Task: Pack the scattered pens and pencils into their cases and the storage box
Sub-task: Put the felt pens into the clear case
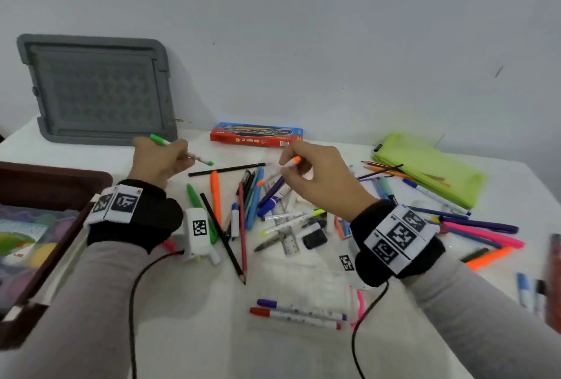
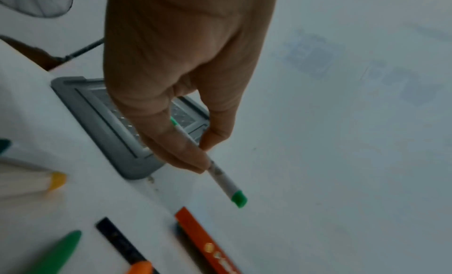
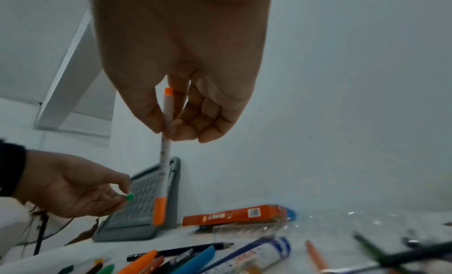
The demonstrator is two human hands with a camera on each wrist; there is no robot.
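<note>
Fingers of left hand (image 1: 161,158) pinching green-capped pen (image 2: 221,173), right hand (image 1: 321,175) fingers pinching orange-capped pen (image 3: 164,154)

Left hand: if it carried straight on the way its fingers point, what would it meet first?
Probably the grey lid leaning against the wall, just beyond the left hand holding the green-capped pen; the gap between them is unclear.

Head view looks down on both hands; wrist views sit close behind each hand, facing the wall, seemingly sharing the grey lid (image 2: 102,121).
</note>
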